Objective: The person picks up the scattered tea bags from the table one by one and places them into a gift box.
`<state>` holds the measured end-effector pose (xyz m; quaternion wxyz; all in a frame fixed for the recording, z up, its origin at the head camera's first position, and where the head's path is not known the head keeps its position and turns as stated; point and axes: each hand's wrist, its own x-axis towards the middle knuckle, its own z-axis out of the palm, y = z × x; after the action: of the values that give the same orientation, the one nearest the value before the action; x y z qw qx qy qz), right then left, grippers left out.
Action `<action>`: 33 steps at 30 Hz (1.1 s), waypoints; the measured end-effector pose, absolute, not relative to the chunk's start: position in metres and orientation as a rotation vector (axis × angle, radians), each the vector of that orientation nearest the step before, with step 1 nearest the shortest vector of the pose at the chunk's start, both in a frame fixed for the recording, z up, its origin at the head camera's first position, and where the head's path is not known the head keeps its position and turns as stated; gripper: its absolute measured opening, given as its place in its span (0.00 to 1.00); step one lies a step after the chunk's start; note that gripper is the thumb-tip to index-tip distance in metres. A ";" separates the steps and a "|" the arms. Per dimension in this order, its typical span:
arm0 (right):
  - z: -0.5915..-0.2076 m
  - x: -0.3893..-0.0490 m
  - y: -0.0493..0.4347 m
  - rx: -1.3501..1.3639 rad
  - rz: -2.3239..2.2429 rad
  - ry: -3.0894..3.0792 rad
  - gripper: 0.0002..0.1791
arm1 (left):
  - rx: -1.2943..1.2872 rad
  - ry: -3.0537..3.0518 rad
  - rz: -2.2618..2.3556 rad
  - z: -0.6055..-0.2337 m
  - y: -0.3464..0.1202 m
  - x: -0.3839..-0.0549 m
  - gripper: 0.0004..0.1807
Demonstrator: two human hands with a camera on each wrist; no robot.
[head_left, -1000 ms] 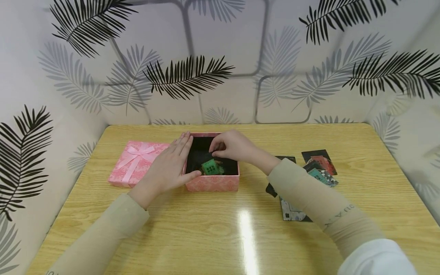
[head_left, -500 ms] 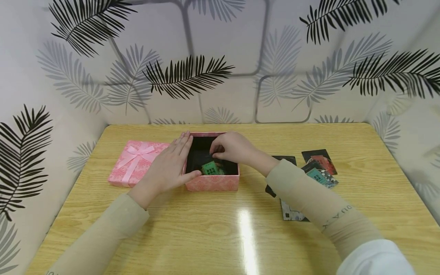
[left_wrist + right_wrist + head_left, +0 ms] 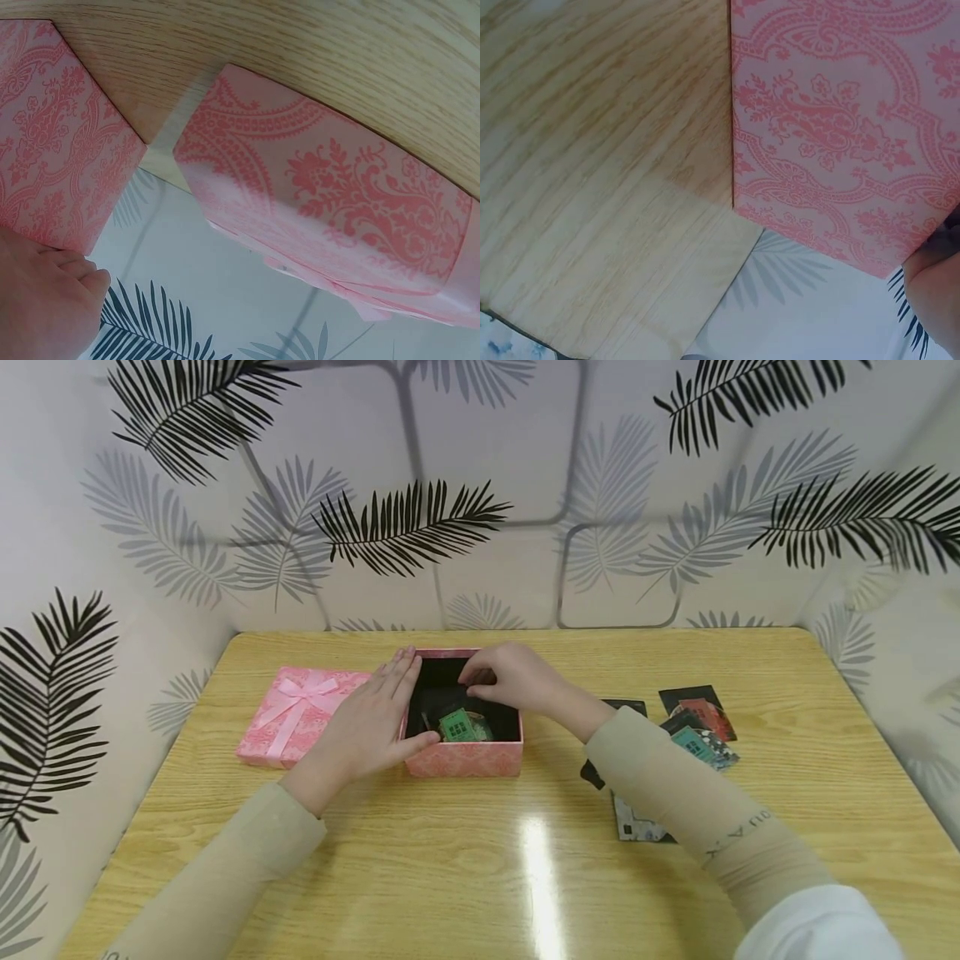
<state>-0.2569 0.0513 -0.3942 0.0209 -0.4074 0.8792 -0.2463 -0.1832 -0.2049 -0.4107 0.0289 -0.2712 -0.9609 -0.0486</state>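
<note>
A pink patterned gift box (image 3: 463, 762) stands uncovered on the table, its inside black. My left hand (image 3: 367, 714) rests along its left rim, fingers straight and thumb at the front edge. My right hand (image 3: 517, 681) reaches over the right rim into the box, its fingers bent and a gap showing between thumb and fingertips. Below them, a dark packet with a green label (image 3: 457, 725) lies near the front wall inside. In the right wrist view, the hand (image 3: 934, 296) shows only at the edge, beyond the box's side (image 3: 840, 135).
Left of the box lies its pink lid (image 3: 300, 710) with a ribbon bow. To the right are a packet with a red label (image 3: 705, 714), one with a teal label (image 3: 693, 743), and other dark packets (image 3: 633, 822) partly under my right forearm. A patterned wall stands behind the table.
My right hand's thumb and fingertips have parted and risen slightly. A dark, see-through packet they held lower in the box now lies inside near the green label. The left hand stays put.
</note>
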 end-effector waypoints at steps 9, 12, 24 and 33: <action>-0.389 -0.260 0.063 -1.197 -0.897 2.679 0.09 | -0.846 -2.958 -0.161 -0.411 -0.205 -0.184 0.58; -0.387 -0.262 0.070 -1.129 -0.990 2.653 0.10 | -0.849 -2.955 -0.157 -0.411 -0.205 -0.184 0.58; -0.377 -0.268 0.105 -0.995 -1.172 2.651 0.12 | -0.857 -2.955 -0.157 -0.412 -0.206 -0.184 0.67; -0.377 -0.268 0.140 -0.914 -1.129 2.728 0.13 | -0.857 -2.950 -0.155 -0.413 -0.207 -0.184 0.64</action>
<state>-0.2683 0.1395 -0.3774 0.0255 -0.2956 0.8824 -0.3651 -0.1843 -0.2066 -0.4128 0.0329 -0.2784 -0.9586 -0.0505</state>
